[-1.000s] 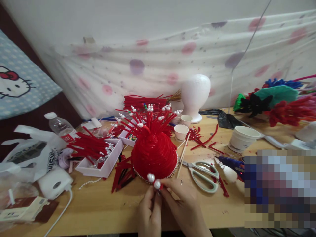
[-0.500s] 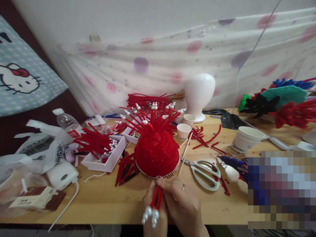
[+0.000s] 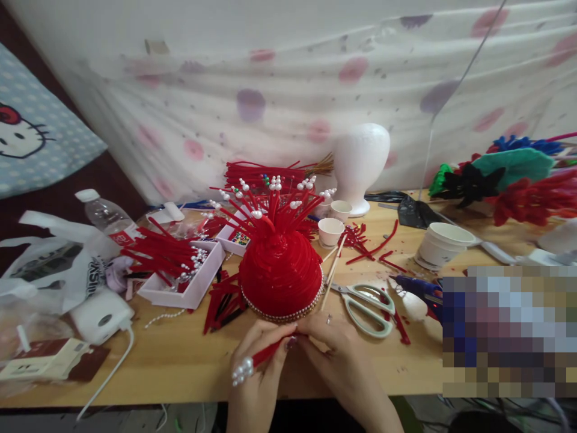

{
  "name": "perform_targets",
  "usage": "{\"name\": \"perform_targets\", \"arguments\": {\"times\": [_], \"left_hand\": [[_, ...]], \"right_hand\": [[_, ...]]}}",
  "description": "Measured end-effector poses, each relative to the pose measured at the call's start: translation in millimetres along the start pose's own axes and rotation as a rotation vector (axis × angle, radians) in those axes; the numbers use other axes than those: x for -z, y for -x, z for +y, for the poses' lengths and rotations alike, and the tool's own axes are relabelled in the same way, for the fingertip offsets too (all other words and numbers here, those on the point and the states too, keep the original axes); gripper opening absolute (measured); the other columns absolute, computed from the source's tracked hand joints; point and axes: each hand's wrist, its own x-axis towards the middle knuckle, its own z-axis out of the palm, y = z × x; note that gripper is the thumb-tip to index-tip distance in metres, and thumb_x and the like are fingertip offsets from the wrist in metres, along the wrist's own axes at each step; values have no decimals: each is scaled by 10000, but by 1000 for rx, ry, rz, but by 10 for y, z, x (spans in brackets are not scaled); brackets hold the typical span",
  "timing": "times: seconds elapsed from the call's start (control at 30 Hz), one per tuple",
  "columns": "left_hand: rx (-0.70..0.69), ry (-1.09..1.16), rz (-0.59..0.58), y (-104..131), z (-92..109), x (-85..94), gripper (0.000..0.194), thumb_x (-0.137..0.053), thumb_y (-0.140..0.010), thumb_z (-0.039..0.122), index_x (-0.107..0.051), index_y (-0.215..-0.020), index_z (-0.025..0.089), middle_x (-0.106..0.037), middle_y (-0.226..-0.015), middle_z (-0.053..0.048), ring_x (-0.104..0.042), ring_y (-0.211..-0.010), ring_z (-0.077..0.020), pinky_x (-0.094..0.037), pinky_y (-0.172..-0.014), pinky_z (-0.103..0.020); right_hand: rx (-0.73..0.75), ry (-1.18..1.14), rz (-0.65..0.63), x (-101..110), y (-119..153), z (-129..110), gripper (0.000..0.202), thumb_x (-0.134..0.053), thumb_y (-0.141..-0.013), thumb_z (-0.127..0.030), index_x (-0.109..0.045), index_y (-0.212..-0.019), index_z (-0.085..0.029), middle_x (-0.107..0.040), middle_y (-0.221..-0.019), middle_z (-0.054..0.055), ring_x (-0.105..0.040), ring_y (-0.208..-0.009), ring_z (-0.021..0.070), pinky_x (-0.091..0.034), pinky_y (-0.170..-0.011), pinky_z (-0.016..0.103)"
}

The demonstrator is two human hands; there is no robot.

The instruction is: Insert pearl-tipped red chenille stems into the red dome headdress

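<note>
Near the table's front edge, my left hand point(image 3: 265, 383) is closed around red pipe cleaners point(image 3: 267, 353) tipped with white pearl beads, which point out to the lower left. The fingers of my right hand point(image 3: 342, 356) pinch the other end, meeting my left fingertips; that end is mostly hidden. Just beyond my hands stands a red fuzzy dome-shaped headpiece point(image 3: 282, 276), wound in coils. A string of pearls point(image 3: 274, 317) rims its base, and red stems with white bead tips point(image 3: 274, 182) fan out from its top.
Left are a white box point(image 3: 183, 297) of pearl-tipped red stems, a plastic bottle point(image 3: 106, 216) and a white device point(image 3: 103, 317) with a cord. Scissors point(image 3: 369, 310), a glue gun point(image 3: 417, 288) and paper cups point(image 3: 331, 233) lie right. Behind stands a white foam head point(image 3: 360, 162).
The pipe cleaners have turned, their pearl ends swinging left and up from pointing toward me. My hands have spread farther apart at the wrists, fingertips still together. The view has shifted slightly.
</note>
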Motion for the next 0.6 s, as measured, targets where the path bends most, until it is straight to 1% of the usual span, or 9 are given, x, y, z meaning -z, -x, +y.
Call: {"name": "perform_targets", "arguments": {"times": [0.07, 0.17, 0.27, 0.3, 0.37, 0.47, 0.5, 0.57, 0.6], "left_hand": [[-54, -20, 14, -12, -38, 27, 149, -631, -846, 247, -769, -903, 249, -735, -820, -32, -698, -770, -171, -574, -710, -237], [-90, -18, 132, 4, -88, 28, 89, -696, -795, 228, -771, -843, 232, -743, -761, -30, -702, -704, -180, -581, -673, -248], [-129, -43, 231, 24, -89, 19, 59, -723, -771, 217, -765, -811, 232, -735, -773, -29, -697, -706, -175, -580, -687, -252], [-145, -67, 238, 26, -76, 17, 54, -726, -769, 219, -763, -804, 238, -732, -793, -29, -697, -722, -173, -579, -699, -252], [-170, -124, 213, 21, -40, 16, 57, -727, -769, 217, -761, -802, 249, -732, -825, -25, -701, -752, -172, -581, -724, -253], [-231, -146, 146, 11, 14, 14, 109, -708, -780, 173, -758, -835, 253, -749, -823, -15, -713, -744, -162, -582, -717, -235], [-247, -135, 143, 11, 23, 13, 131, -697, -784, 151, -757, -842, 251, -755, -818, -13, -716, -737, -159, -582, -709, -230], [-244, -114, 151, 16, 24, 13, 149, -688, -782, 131, -759, -832, 253, -761, -801, -12, -718, -716, -159, -582, -693, -231], [-212, -106, 161, 21, 14, 12, 136, -695, -776, 140, -760, -813, 253, -761, -788, -13, -717, -706, -163, -583, -688, -239]], "right_hand": [[-99, -3, -58, 21, 19, -20, 219, -589, -853, -107, -742, -941, -235, -747, -793, 5, -696, -731, 152, -528, -664, 226], [-197, -71, -140, 47, 37, -54, 271, -556, -865, -117, -732, -1034, -234, -767, -890, 18, -713, -774, 152, -544, -706, 225], [-250, -116, -118, 45, 47, -76, 282, -536, -852, -120, -737, -1032, -200, -770, -856, 33, -714, -728, 153, -557, -669, 219], [-260, -126, -99, 37, 50, -79, 279, -534, -845, -122, -741, -1018, -191, -770, -839, 36, -715, -716, 155, -561, -653, 217], [-267, -150, -74, 11, 54, -80, 276, -527, -837, -123, -747, -993, -181, -772, -834, 44, -722, -721, 161, -568, -640, 214], [-250, -172, -71, -37, 46, -82, 276, -524, -837, -123, -744, -994, -179, -772, -878, 55, -732, -782, 171, -581, -685, 225], [-237, -169, -66, -49, 37, -85, 278, -526, -842, -128, -738, -1013, -183, -771, -881, 54, -732, -791, 172, -584, -701, 233], [-212, -158, -50, -40, 20, -91, 281, -538, -857, -153, -714, -1072, -193, -771, -881, 50, -732, -780, 169, -589, -710, 246], [-205, -149, -48, -8, 20, -91, 283, -548, -865, -170, -700, -1102, -199, -771, -877, 47, -732, -759, 165, -592, -702, 246]]}}
